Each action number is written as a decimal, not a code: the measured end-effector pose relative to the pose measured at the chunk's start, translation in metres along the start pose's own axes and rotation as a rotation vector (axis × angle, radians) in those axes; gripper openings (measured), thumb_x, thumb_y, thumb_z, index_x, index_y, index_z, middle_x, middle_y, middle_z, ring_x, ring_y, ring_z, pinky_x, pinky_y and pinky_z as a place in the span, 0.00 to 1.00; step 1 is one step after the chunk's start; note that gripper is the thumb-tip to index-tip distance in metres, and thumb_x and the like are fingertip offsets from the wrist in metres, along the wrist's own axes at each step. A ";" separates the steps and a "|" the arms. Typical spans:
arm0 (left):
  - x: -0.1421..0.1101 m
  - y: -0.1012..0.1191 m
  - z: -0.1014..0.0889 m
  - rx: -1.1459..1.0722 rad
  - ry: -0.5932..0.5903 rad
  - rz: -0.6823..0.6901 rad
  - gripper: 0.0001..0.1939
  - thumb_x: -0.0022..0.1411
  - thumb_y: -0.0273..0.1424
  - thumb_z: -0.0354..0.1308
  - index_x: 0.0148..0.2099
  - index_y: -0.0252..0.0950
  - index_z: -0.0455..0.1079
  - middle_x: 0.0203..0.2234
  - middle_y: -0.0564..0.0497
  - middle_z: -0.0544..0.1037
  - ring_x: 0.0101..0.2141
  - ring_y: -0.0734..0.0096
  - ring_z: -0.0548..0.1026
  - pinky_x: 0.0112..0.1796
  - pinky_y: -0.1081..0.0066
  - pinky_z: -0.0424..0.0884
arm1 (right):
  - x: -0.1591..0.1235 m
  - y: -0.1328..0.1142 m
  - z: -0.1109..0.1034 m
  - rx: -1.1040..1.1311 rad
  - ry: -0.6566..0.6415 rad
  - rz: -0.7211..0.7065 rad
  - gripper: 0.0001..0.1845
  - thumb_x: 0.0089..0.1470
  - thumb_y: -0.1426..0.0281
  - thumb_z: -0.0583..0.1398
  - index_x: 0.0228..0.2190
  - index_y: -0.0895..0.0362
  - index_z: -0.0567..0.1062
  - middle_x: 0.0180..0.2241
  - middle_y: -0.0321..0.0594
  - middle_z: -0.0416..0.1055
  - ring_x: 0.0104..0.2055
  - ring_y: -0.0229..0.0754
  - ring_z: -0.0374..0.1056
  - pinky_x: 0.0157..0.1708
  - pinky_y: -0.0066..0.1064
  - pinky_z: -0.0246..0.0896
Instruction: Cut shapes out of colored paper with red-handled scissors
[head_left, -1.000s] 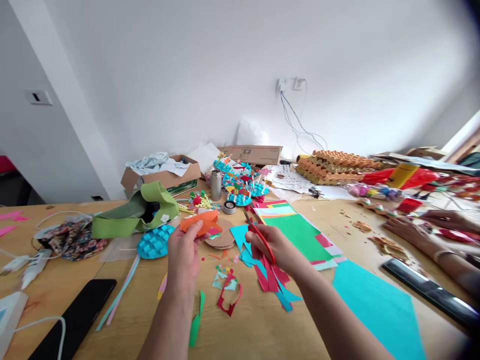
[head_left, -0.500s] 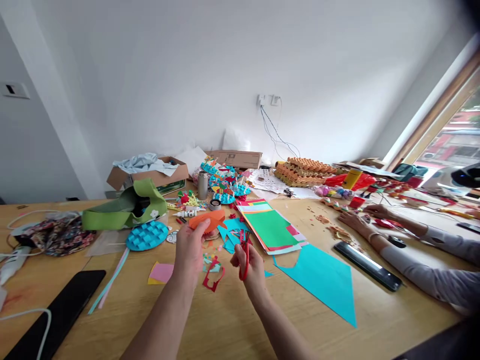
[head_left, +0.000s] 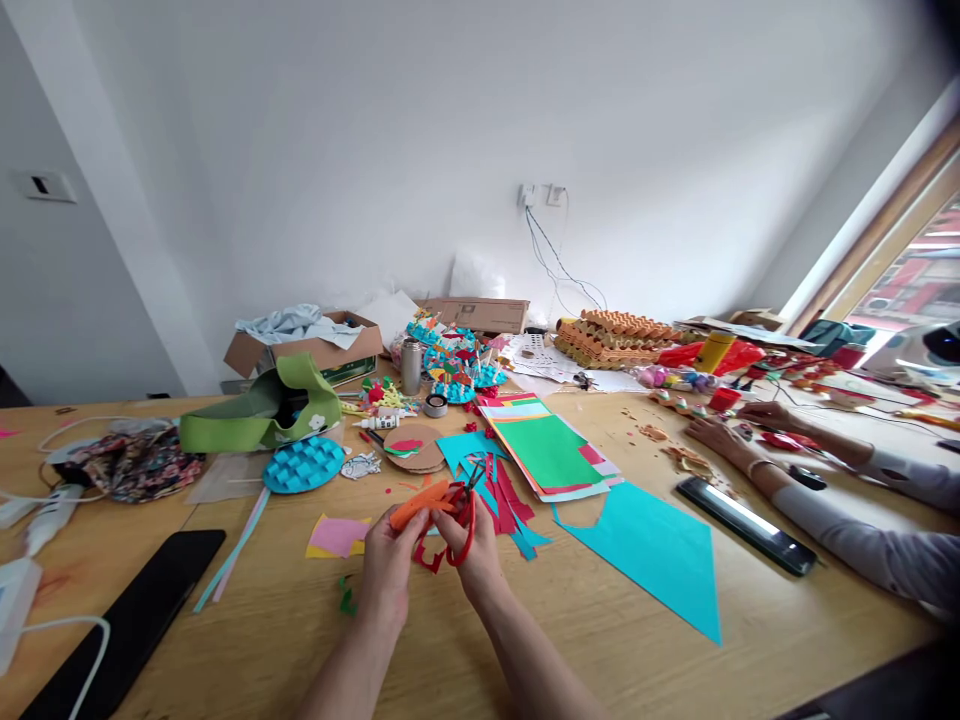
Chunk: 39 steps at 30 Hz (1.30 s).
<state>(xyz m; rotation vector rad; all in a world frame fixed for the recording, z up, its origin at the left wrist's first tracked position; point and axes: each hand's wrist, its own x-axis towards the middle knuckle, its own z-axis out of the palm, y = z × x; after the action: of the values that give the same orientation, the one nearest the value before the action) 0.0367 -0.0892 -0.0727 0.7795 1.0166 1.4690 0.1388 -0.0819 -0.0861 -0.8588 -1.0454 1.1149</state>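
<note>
White wall (head_left: 360, 150) — wood-framed window (head_left: 916, 268).

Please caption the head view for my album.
Over a cluttered table, the left hand holds orange paper and the right hand red scissors.

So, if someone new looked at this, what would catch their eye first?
Probably the bright orange paper in the left hand, low near the centre, beside the red-handled scissors in the right hand. Next, perhaps, the big blue sheet lying to the right of the hands, then the green bag to their left, behind a blue oval.
</note>
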 end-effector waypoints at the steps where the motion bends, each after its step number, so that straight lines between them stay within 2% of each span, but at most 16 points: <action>1: 0.001 -0.003 -0.002 0.033 -0.001 0.007 0.15 0.45 0.37 0.70 0.34 0.33 0.77 0.29 0.48 0.82 0.33 0.65 0.77 0.38 0.68 0.72 | 0.001 0.002 -0.002 -0.010 -0.001 -0.004 0.20 0.48 0.60 0.68 0.37 0.58 0.70 0.35 0.42 0.73 0.37 0.43 0.70 0.40 0.33 0.66; 5: 0.008 -0.012 -0.011 0.114 0.025 0.019 0.15 0.44 0.38 0.69 0.32 0.33 0.75 0.26 0.50 0.80 0.30 0.66 0.75 0.34 0.69 0.70 | 0.003 0.007 -0.013 -0.029 -0.017 -0.010 0.18 0.46 0.61 0.67 0.35 0.57 0.69 0.33 0.38 0.71 0.33 0.40 0.67 0.37 0.31 0.65; 10: 0.012 -0.019 -0.019 0.190 0.045 0.065 0.12 0.43 0.39 0.67 0.26 0.35 0.73 0.20 0.54 0.75 0.25 0.70 0.69 0.29 0.73 0.65 | 0.004 0.007 -0.020 -0.043 -0.051 -0.003 0.18 0.43 0.63 0.68 0.32 0.57 0.69 0.29 0.35 0.69 0.29 0.37 0.64 0.30 0.28 0.61; 19: -0.001 -0.014 -0.011 0.238 -0.054 0.090 0.12 0.43 0.39 0.66 0.23 0.35 0.72 0.18 0.54 0.72 0.24 0.70 0.66 0.26 0.73 0.61 | 0.004 0.001 -0.025 -0.037 0.000 -0.027 0.18 0.44 0.62 0.67 0.34 0.57 0.69 0.27 0.34 0.67 0.28 0.37 0.63 0.29 0.28 0.62; 26: 0.002 -0.013 -0.012 0.246 -0.037 0.106 0.13 0.42 0.39 0.66 0.23 0.35 0.72 0.18 0.54 0.72 0.23 0.70 0.67 0.27 0.73 0.62 | 0.004 0.000 -0.023 -0.027 -0.029 0.003 0.18 0.42 0.62 0.68 0.31 0.58 0.69 0.25 0.33 0.68 0.26 0.36 0.62 0.28 0.27 0.60; 32: 0.005 -0.015 -0.016 0.236 -0.028 0.088 0.14 0.42 0.40 0.66 0.23 0.35 0.72 0.18 0.54 0.73 0.23 0.71 0.66 0.27 0.73 0.61 | 0.005 0.000 -0.024 -0.033 0.025 0.027 0.19 0.47 0.57 0.67 0.31 0.59 0.71 0.26 0.35 0.68 0.28 0.37 0.65 0.32 0.29 0.62; 39: 0.006 -0.018 -0.018 0.234 -0.043 0.068 0.14 0.43 0.40 0.66 0.25 0.35 0.72 0.20 0.54 0.73 0.24 0.71 0.66 0.27 0.73 0.61 | 0.010 0.002 -0.028 -0.045 0.124 0.013 0.22 0.48 0.52 0.66 0.27 0.58 0.70 0.22 0.35 0.68 0.25 0.38 0.64 0.28 0.29 0.60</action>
<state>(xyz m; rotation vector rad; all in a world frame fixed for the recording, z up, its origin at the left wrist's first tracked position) 0.0266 -0.0865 -0.0970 1.0177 1.1525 1.4000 0.1658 -0.0725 -0.0943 -0.9593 -0.9662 1.0385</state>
